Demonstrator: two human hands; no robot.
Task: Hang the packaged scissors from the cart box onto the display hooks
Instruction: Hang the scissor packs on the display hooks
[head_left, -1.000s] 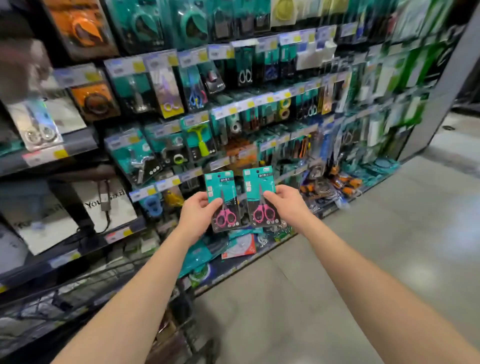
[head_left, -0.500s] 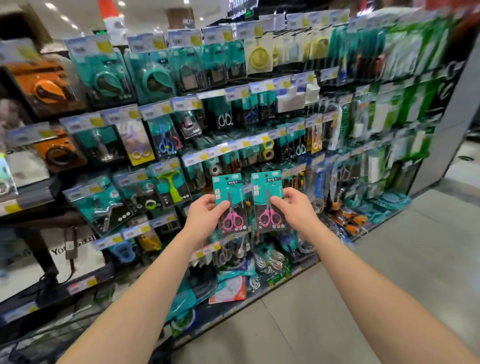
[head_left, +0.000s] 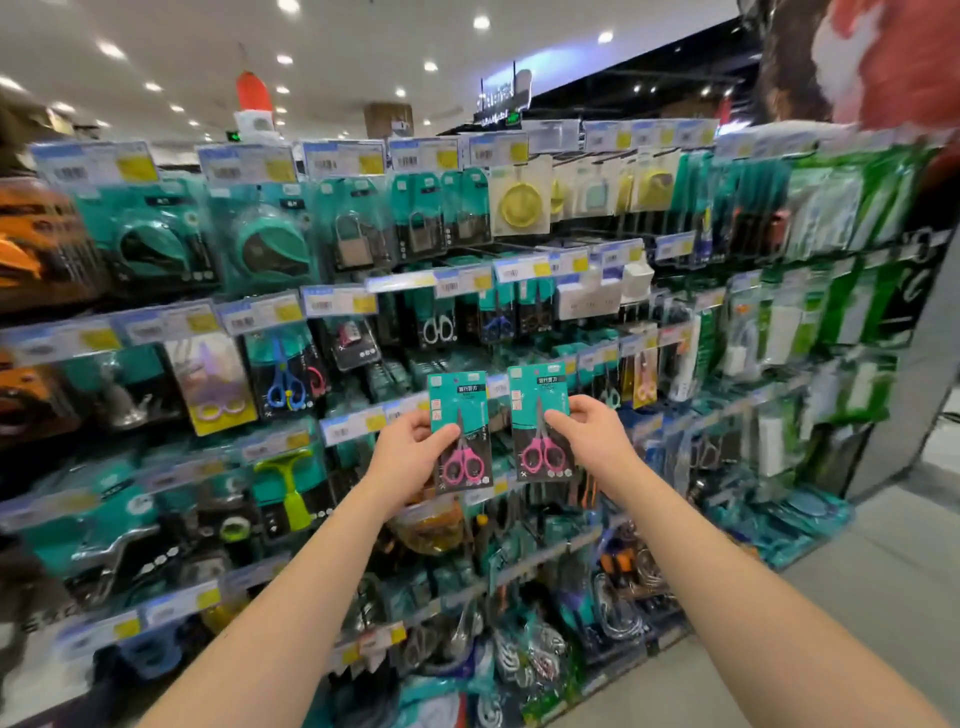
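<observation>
- Rack: packed w/ hanging teal packs, price tags along each row; far L side blurred.
- L hand: closed on L pack, thumb on the front, pack held upright by its L edge.
- L pack: teal card w/ pink scissors in the lower half, raised in front of the rack's middle rows.
- R pack: same teal card, pink scissors, held just beside L pack, apart by a narrow gap, slightly higher.
- R hand: closed on R pack's R edge, thumb on the front.
- Neither pack is seen on a hook; both are carried in the hands.
- Floor: grey, seen at R of the rack.
</observation>
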